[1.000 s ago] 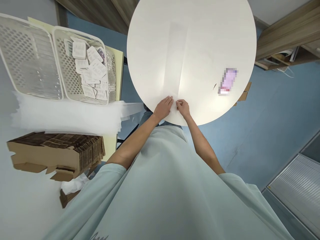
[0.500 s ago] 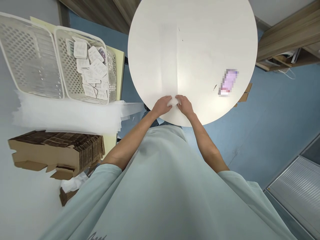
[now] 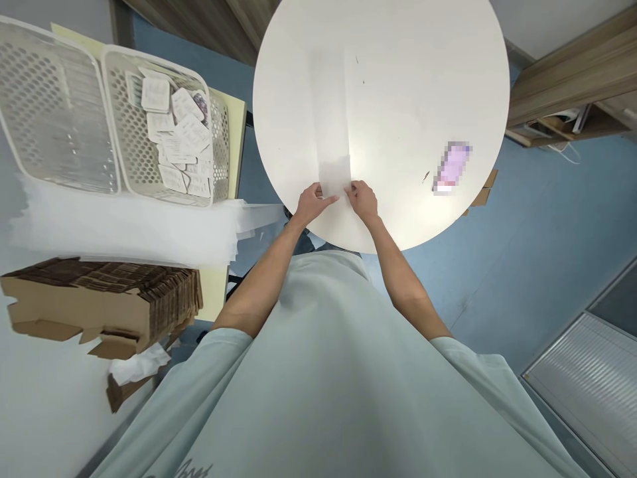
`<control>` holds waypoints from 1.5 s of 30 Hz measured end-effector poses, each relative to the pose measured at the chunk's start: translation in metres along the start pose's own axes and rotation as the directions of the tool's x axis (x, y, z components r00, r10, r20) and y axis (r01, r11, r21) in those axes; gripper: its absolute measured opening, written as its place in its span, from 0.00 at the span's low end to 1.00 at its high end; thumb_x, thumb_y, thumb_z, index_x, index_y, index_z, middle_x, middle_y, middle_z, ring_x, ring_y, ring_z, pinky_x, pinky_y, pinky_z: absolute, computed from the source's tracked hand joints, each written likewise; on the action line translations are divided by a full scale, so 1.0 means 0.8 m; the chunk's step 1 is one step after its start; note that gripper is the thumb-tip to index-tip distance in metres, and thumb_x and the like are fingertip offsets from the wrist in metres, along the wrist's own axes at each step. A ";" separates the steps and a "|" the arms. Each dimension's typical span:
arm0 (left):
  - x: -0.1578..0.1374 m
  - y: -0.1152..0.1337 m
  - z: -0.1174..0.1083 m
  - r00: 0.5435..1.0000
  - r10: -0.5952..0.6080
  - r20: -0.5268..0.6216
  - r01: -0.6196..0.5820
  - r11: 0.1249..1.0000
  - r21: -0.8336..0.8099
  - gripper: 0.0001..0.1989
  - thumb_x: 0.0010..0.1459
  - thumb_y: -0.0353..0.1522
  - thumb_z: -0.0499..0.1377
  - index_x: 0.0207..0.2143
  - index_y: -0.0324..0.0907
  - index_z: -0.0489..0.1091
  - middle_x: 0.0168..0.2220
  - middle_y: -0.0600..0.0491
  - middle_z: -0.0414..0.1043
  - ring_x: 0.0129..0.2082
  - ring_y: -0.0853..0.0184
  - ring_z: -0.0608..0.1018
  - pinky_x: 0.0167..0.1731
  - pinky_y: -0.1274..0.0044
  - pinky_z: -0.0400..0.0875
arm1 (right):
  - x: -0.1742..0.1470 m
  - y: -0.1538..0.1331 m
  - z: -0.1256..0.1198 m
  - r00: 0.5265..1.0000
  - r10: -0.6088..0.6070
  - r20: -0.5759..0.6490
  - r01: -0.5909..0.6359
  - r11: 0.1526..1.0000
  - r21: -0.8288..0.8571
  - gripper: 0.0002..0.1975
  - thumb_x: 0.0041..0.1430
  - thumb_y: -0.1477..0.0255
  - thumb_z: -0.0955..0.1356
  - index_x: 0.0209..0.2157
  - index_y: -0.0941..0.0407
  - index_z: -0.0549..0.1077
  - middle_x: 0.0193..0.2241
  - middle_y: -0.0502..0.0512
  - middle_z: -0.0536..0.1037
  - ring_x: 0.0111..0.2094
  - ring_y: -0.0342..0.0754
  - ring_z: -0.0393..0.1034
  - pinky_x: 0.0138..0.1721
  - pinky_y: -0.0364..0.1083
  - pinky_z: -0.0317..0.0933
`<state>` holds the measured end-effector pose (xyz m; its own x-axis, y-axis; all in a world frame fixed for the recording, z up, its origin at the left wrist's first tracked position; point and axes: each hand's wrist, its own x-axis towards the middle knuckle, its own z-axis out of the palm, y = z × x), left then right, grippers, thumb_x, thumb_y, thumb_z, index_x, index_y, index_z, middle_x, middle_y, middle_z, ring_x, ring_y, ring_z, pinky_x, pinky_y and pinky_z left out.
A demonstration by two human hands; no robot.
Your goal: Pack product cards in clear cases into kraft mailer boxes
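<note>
A long, thin white sheet lies on the round white table, running away from me. Its near end is folded up into a small flap. My left hand pinches the near left corner of that flap. My right hand pinches the near right corner. Both hands sit close to the table's near edge.
A blurred purple object rests on the table at the right. On a side surface at the left stand two white perforated baskets, one holding several white packets, with a stack of white sheets and flat brown cardboard boxes nearer me.
My hands have lifted the sheet's near end and folded it away from me, forming a flap. Both hands moved slightly further onto the table.
</note>
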<state>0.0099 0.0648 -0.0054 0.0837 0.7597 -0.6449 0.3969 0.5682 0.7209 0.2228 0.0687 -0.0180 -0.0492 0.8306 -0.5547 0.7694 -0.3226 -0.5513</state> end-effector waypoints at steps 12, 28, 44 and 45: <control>0.042 0.007 0.021 0.957 -0.104 -0.272 0.162 0.966 0.203 0.09 0.70 0.39 0.62 0.39 0.45 0.78 0.46 0.43 0.86 0.52 0.51 0.84 0.60 0.62 0.77 | 0.022 -0.017 0.008 0.981 0.193 -0.023 -0.194 0.980 -0.045 0.13 0.81 0.61 0.65 0.57 0.52 0.76 0.54 0.66 0.82 0.58 0.66 0.78 0.61 0.69 0.76; 0.061 0.030 0.003 0.932 0.321 0.168 -0.361 0.785 0.504 0.23 0.78 0.33 0.49 0.68 0.39 0.72 0.66 0.35 0.73 0.70 0.44 0.73 0.74 0.51 0.67 | 0.017 -0.017 -0.023 0.920 -0.349 0.176 0.379 0.909 -0.175 0.27 0.76 0.69 0.69 0.73 0.54 0.69 0.82 0.64 0.61 0.84 0.64 0.53 0.76 0.69 0.68; -0.061 -0.014 -0.008 0.957 0.144 0.251 -0.242 0.875 0.420 0.38 0.71 0.52 0.64 0.77 0.46 0.69 0.80 0.45 0.64 0.80 0.50 0.68 0.80 0.58 0.62 | -0.091 0.015 0.004 0.922 -0.339 0.189 0.356 0.932 -0.064 0.32 0.79 0.60 0.66 0.77 0.56 0.66 0.81 0.67 0.63 0.82 0.60 0.59 0.78 0.65 0.64; -0.064 -0.014 -0.008 0.963 0.125 0.240 -0.217 0.886 0.409 0.40 0.68 0.52 0.67 0.76 0.46 0.69 0.80 0.45 0.64 0.80 0.49 0.68 0.80 0.58 0.63 | -0.093 0.015 0.004 0.927 -0.329 0.178 0.343 0.938 -0.054 0.31 0.80 0.58 0.65 0.77 0.55 0.67 0.81 0.66 0.64 0.81 0.59 0.60 0.78 0.63 0.65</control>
<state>-0.0049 0.0217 0.0208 0.3498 0.7263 -0.5917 0.7074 0.2093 0.6751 0.2337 0.0017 0.0145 -0.4120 0.7959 -0.4435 0.7388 0.0070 -0.6739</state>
